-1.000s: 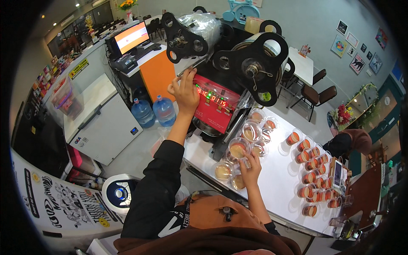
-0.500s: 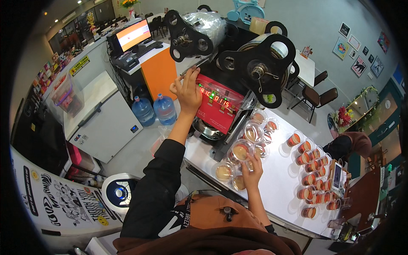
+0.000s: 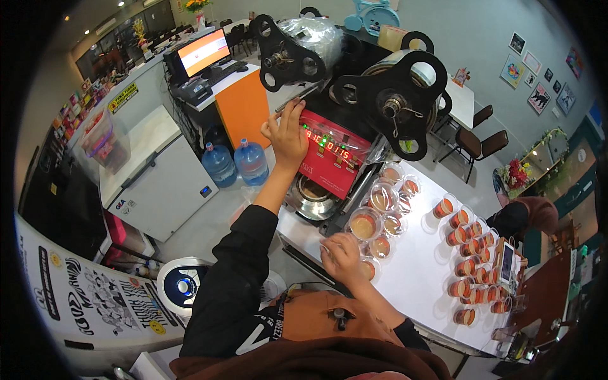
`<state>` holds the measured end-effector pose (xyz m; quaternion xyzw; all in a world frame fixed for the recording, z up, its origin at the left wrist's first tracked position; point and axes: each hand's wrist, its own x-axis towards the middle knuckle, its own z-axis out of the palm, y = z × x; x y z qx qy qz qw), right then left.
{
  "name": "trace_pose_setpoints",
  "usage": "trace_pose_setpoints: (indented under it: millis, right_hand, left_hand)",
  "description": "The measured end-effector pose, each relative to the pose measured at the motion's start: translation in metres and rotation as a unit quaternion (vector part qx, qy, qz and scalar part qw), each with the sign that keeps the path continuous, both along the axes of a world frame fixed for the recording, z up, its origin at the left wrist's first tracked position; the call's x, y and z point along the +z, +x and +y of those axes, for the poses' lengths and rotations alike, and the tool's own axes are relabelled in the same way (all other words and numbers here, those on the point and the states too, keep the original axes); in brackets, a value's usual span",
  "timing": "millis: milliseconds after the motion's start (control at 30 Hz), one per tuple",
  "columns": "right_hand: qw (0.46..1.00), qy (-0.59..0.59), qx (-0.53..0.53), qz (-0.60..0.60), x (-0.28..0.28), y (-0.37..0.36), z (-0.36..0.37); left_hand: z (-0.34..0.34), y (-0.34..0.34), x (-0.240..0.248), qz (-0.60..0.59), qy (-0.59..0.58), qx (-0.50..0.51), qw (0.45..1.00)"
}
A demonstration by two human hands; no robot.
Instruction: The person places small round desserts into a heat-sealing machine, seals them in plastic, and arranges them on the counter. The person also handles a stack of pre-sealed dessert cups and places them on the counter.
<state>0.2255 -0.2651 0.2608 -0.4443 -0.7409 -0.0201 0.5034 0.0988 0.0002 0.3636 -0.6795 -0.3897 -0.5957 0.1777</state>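
My left hand (image 3: 288, 133) is closed round the metal lever (image 3: 297, 99) at the upper left of a cup sealing machine. The machine's red front panel (image 3: 326, 168) shows lit red digits and green lights. Below it is a round metal cup holder (image 3: 311, 196) with a cup-sized opening. My right hand (image 3: 342, 256) is at the table's near edge with curled fingers; whatever lies under it is hidden. Right beside it stand clear plastic cups with orange-brown contents, among them a wide-rimmed cup (image 3: 364, 225) and a smaller cup (image 3: 380, 247).
Two film rolls on black three-lobed holders (image 3: 394, 104) top the machine. Several filled cups (image 3: 465, 266) stand in rows on the white table (image 3: 418, 297), near a tablet (image 3: 506, 261). Another person (image 3: 535, 218) bends at the far right. A chest freezer (image 3: 164, 183) and water bottles (image 3: 251, 166) are left.
My right hand has moved left and a little toward me, off the cup it touched, to the table's near edge. My left hand stays on the lever. The view has shifted slightly.
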Motion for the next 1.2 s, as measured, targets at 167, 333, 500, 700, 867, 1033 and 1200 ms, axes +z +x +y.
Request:
trace_pose_setpoints:
  millis: [167,333,500,700,867,1033,1200]
  right_hand:
    - [0.998,-0.045,-0.025,-0.026,0.021,-0.025,0.047]
    - [0.99,-0.119,-0.046,-0.059,0.004,-0.041,0.083]
    - [0.99,-0.105,-0.07,-0.066,0.006,-0.054,0.093]
    - [0.99,-0.113,-0.059,-0.063,0.014,-0.065,0.092]
    - [0.983,-0.157,-0.063,-0.067,0.031,-0.069,0.094]
    - [0.997,-0.056,-0.044,-0.009,0.039,-0.065,0.088]
    - [0.998,0.024,-0.041,0.042,0.092,-0.042,0.058]
  left_hand:
    - [0.0,0.0,0.0,0.001,-0.007,0.001,1.0]
    - [0.004,0.0,0.001,0.0,0.017,-0.001,1.0]
    - [0.002,0.0,0.003,-0.008,0.011,-0.017,1.0]
    - [0.002,0.0,-0.001,-0.003,0.01,-0.013,1.0]
    - [0.003,0.0,0.001,-0.007,-0.004,-0.039,0.999]
    - [0.001,-0.002,0.006,0.01,-0.002,-0.033,0.999]
    - [0.008,-0.007,-0.002,0.02,0.003,-0.039,0.999]
